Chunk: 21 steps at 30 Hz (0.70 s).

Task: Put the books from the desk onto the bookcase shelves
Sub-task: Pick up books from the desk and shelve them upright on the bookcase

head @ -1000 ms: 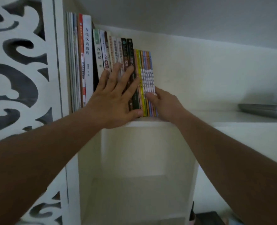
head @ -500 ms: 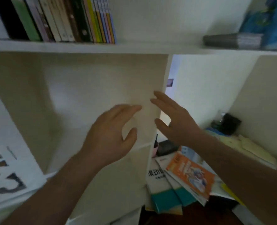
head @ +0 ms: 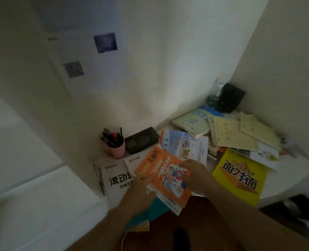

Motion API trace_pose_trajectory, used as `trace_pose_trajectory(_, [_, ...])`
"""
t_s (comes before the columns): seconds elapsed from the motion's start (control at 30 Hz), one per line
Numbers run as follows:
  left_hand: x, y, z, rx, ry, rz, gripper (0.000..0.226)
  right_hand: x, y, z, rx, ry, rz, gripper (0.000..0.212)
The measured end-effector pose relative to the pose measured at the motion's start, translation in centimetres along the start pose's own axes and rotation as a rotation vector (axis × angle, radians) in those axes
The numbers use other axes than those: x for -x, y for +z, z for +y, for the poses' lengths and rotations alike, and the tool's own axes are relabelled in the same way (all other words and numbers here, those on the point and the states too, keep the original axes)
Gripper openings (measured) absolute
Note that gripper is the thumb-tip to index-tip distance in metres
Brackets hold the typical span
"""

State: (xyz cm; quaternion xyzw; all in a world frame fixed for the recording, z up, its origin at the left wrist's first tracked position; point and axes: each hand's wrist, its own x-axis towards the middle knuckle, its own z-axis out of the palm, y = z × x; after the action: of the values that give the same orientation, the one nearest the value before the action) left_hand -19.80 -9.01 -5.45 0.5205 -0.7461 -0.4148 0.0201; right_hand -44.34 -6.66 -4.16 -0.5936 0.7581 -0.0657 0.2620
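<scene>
A pen cup (head: 115,148) stands behind the book pile (head: 163,175), a box (head: 142,140) to its right.

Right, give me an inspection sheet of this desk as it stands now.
Surface: white desk, largely covered.
Job's things: orange book on a stack; white book beneath; yellow book; pale green books farther back.
Clutter: pink pen cup, black box, dark pouch.
Hands: left hand and right hand both grip the orange book.
Cables: thin white cord, bottom edge.
Surroundings: pale wall, two dark square patches.
</scene>
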Motion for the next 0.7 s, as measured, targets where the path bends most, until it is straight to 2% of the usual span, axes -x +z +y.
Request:
trace_pose_trajectory(0.07, [-2.8, 2.7, 0.6, 0.182, -0.185, -0.039, 0.057, -3.5, 1.8, 3.3, -0.002, 0.045, -0.110, 0.036])
trace_pose_trajectory(0.13, [-5.4, 5.2, 0.5, 0.447, -0.414, 0.005, 0.070, -6.6, 3.6, 6.4, 0.055, 0.040, -0.209, 0.046])
trace_pose_trajectory(0.2, [-7.4, 7.5, 0.1, 0.661, -0.599, 0.175, 0.078, -8.5, 4.3, 8.1, 0.042, 0.044, -0.228, 0.056])
trace_pose_trajectory(0.27, [-8.3, 8.6, 1.0, 0.809, -0.706, 0.342, 0.069, -9.4, 4.6, 8.8, 0.010, 0.064, -0.207, 0.058])
trace_pose_trajectory(0.33, [-8.5, 8.5, 2.7, 0.939, -0.749, 0.465, 0.025, -9.9, 5.5, 9.2, -0.021, 0.084, -0.228, 0.066])
trace_pose_trajectory(0.37, [-8.6, 8.4, 3.2, 0.976, -0.763, 0.501, 0.017, -10.2, 5.9, 9.4, -0.063, 0.131, -0.264, 0.074])
trace_pose_trajectory(0.43, [-8.9, 7.9, 3.2, 1.005, -0.790, 0.509, 0.024, -11.1, 7.0, 10.3, -0.176, 0.182, -0.309, 0.078])
trace_pose_trajectory(0.57, [-9.7, 7.3, 3.0, 1.165, -0.790, 0.417, 0.008, -11.3, 7.1, 10.0, -0.430, 0.122, -0.380, 0.052])
trace_pose_trajectory(0.7, [-10.8, 6.9, 3.3, 1.169, -0.674, 0.326, 0.027, -11.1, 6.3, 9.4, -0.527, 0.091, -0.423, 0.038])
